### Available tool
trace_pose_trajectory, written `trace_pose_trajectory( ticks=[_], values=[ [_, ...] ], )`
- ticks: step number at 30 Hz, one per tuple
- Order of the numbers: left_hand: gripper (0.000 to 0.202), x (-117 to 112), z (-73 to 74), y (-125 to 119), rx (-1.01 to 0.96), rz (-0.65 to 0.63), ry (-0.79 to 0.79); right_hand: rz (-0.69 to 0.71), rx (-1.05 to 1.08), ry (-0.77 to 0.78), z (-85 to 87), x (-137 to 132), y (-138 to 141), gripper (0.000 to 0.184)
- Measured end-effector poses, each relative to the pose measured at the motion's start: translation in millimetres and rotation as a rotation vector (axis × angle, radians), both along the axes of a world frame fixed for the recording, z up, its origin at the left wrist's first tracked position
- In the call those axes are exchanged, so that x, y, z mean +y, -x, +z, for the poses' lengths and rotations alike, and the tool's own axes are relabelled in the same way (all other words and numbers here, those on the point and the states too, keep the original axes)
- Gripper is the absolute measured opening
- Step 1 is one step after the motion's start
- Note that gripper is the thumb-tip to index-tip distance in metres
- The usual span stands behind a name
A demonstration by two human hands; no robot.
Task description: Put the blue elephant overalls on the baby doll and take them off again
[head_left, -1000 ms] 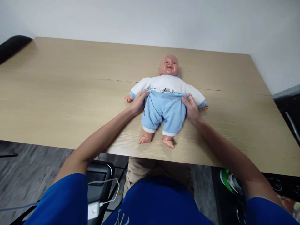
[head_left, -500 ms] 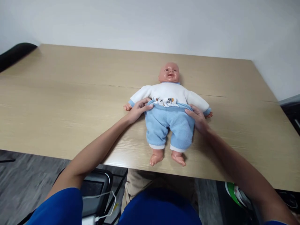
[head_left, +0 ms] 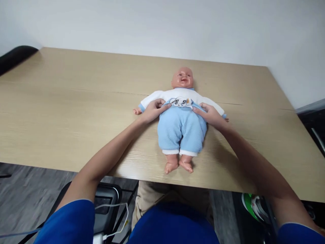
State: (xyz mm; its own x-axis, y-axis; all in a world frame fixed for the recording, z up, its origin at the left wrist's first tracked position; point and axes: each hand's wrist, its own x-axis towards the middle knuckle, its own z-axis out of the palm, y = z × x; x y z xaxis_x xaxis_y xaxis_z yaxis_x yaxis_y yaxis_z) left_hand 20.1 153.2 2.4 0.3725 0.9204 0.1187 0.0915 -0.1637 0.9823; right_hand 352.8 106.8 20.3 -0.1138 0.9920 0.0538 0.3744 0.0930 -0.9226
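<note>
tbl | doll face-up | long axis fore-aft, head twd wall

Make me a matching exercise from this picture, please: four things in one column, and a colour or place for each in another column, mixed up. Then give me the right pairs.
Things
1. Doll's pants
2. Doll's top
3. Left hand
4. Tabletop

Colours and places
A. At the doll's waist, toward the left of the picture
B. Pale wood colour
C. White, with blue at the ends of the sleeves
D. Light blue, with white at the bottom of the legs

Right pairs
1-D, 2-C, 3-A, 4-B
</note>
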Motion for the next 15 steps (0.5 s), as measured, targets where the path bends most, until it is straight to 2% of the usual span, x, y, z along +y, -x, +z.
trace_pose_trajectory(
  ticks=[2,4,8,10,15],
  values=[
    [0.077,-3.0,-4.4,5.1,0.032,-0.001,-0.059,-0.044,0.000,0.018,-14.8,-8.2,-8.6,0.075],
    [0.077,-4.8,-5.3,10.9,0.044,-0.031,-0.089,-0.075,0.084,0.042,-22.7,-19.8,-11.8,0.073],
    [0.069,-2.3,-5.1,23.9,0.061,-0.159,-0.019,-0.012,0.407,0.196,-19.6,-34.2,-6.7,0.059],
    [0.063,-2.8,-8.7,26.9,0.031,-0.180,0.031,-0.008,0.514,0.239,-16.3,-35.9,-2.7,0.054],
    [0.061,-8.5,-25.8,15.7,-0.160,0.012,0.140,-0.067,0.497,0.243,-20.9,-33.0,4.8,0.051]
  ],
)
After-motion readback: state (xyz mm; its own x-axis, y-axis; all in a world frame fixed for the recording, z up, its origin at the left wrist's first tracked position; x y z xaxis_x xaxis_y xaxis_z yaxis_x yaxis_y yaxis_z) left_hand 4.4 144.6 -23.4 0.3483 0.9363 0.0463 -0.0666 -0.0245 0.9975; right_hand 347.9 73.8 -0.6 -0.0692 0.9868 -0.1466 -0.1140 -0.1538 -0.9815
